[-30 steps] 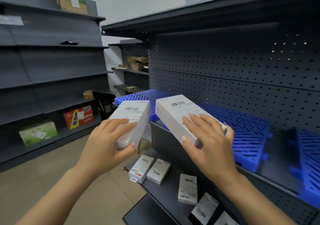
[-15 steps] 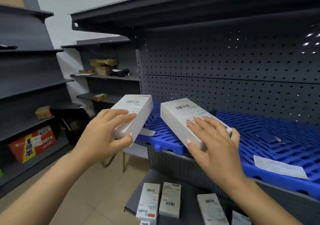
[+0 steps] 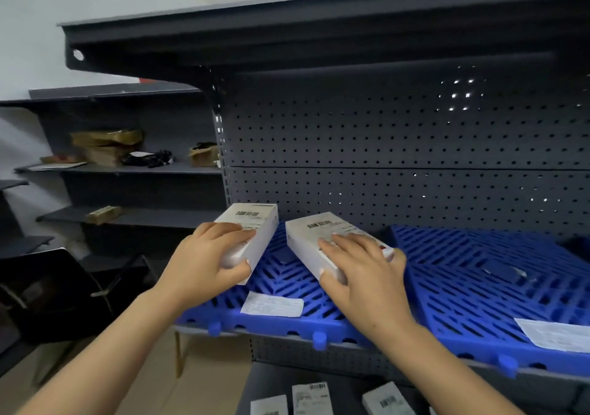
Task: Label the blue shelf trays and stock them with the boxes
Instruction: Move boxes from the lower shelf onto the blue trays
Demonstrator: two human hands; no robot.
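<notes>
My left hand (image 3: 204,256) grips a white box with a barcode label (image 3: 255,228), held over the left end of the left blue tray (image 3: 284,290). My right hand (image 3: 360,271) lies on top of a second white box (image 3: 314,236), gripping it just above the same tray. A white paper label (image 3: 272,304) is stuck on that tray's front. The right blue tray (image 3: 485,287) carries another label (image 3: 555,335) at its front edge. Both trays rest on the dark shelf in front of the perforated back panel (image 3: 383,146).
The upper shelf (image 3: 287,41) overhangs the trays. Several white boxes (image 3: 311,397) lie on the lower shelf below. At left stand dark shelves with brown packages (image 3: 105,145) and a black chair (image 3: 64,290) on the floor.
Both hands have carried their boxes forward from in front of the shelf to over the left tray. The view has swung right and closer, showing the tray's label.
</notes>
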